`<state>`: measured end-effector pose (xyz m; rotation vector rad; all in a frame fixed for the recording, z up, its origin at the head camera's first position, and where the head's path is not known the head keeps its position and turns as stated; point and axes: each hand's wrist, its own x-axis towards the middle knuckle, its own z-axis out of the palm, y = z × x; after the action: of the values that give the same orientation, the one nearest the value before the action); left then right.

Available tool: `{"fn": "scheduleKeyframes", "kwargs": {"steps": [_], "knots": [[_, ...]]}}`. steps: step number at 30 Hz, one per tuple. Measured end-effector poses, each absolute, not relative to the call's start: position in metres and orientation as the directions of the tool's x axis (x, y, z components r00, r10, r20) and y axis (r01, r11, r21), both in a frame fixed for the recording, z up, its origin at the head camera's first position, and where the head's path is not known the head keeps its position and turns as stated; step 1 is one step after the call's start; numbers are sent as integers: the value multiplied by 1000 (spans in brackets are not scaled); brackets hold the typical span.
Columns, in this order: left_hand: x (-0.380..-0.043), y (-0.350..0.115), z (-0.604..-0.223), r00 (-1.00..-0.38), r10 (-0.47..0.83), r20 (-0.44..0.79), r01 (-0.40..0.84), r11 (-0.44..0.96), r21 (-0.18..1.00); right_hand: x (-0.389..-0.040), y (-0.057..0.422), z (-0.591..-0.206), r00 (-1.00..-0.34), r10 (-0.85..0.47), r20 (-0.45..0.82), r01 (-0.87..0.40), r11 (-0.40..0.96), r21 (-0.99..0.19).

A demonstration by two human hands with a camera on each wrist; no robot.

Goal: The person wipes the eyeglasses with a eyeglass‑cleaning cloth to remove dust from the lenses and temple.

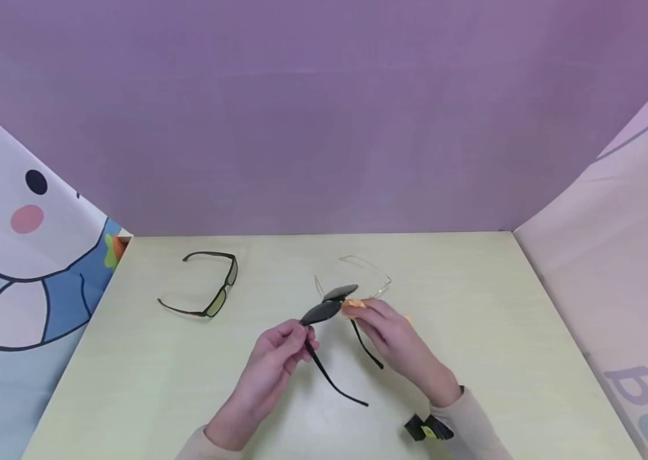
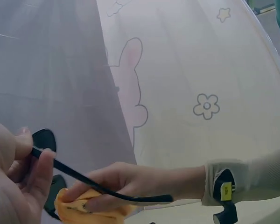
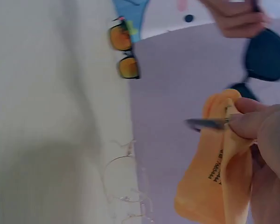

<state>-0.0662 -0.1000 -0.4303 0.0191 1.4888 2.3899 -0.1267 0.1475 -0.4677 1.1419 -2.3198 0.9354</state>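
Pinching the sunglasses (image 1: 322, 312) near one hinge with my left hand (image 1: 279, 358), I have them raised over the bench (image 1: 128, 383), lenses just ahead of my fingers. My right hand (image 1: 399, 340) grips an orange cloth (image 3: 198, 186) at the lens farther from my left hand. Wire glasses (image 1: 390, 280) lie just beyond my right hand; black-framed glasses (image 1: 217, 302) rest ahead and left of my left hand.

Black-framed, dark-lensed sunglasses (image 1: 322, 312): smooth plastic was shown.
Folded orange cloth (image 3: 203, 184): matt, soft-looking fabric was seen.
Thin wire-framed glasses (image 1: 390, 280): fine metal was suggested.
Pale flat tabletop (image 1: 128, 383): a smooth finish was displayed.
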Motion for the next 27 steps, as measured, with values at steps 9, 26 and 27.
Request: {"fn": "scheduleKeyframes", "kwargs": {"steps": [9,26,27], "knots": [[-63,-102,-427,-900,429,-83,-258,-369,893,-129,148,-486,-554,-579,599,-803,562,-199],[-63,-103,-426,-876,466,-123,-290,-305,907,-126,147,-487,-624,-609,489,-772,578,-266],[-64,-103,-426,-878,462,-124,-288,-304,908,-125,147,-487,-620,-616,486,-776,571,-267]]}}
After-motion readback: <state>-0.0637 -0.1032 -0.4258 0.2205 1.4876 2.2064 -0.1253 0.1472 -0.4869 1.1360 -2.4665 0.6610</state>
